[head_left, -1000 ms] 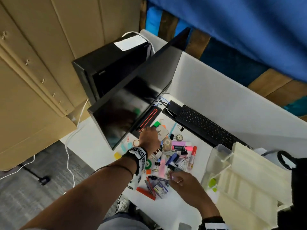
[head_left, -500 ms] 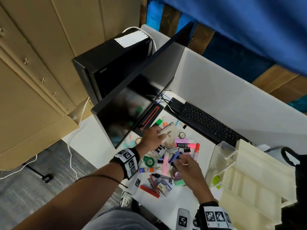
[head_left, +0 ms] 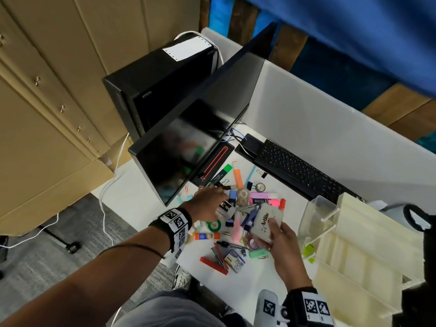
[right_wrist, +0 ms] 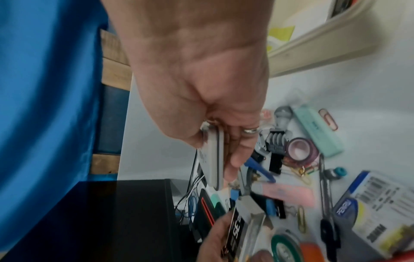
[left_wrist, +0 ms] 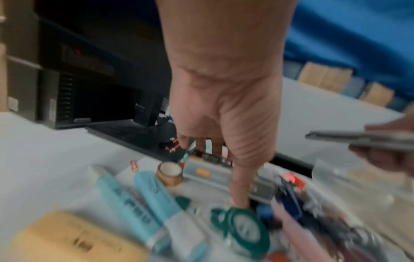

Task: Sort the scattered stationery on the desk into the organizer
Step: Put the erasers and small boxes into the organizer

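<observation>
Most of the scattered stationery is still heaped on the white desk (head_left: pixel 132 197), while the cream plastic organizer (head_left: pixel 368 246) at your right shows only a yellow-green item or two, so you have barely started. Your right hand (head_left: pixel 280 241) has its grip closed on a flat off-white case printed "Artline" (head_left: pixel 266 220), held above the heap. Your left hand (head_left: pixel 210 201) reaches into the pile with fingers extended, touching a small black box whose label reads partly "SE".

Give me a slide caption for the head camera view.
Right hand lifts a white Artline case while the left hand reaches into scattered stationery beside the cream organizer.
</observation>
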Available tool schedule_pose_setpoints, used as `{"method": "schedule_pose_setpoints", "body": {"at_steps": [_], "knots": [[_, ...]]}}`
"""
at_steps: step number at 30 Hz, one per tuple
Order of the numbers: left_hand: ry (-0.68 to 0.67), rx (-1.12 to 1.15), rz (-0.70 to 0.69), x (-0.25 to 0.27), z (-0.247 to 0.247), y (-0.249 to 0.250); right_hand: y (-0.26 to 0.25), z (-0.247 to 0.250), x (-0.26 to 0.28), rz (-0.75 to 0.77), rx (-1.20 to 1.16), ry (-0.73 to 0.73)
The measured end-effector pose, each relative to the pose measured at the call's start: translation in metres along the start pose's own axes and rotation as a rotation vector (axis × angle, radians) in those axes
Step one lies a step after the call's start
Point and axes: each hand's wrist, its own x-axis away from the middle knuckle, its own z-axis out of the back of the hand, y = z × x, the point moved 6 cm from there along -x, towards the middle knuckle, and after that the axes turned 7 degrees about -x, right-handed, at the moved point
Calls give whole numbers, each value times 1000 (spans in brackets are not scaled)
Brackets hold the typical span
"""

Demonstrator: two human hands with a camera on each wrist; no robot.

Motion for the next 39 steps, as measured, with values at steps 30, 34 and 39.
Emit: {"method": "schedule_pose_setpoints", "body": {"at_steps": [30, 34, 39], "knots": [[133, 80, -295, 15, -12, 213, 64, 286, -19, -115, 519, 269], [127, 15, -310, 29, -27, 227, 70, 281, -33, -76, 524, 290], [130, -26, -321, 46, -34, 233, 70, 280, -41, -53, 613, 318]]}}
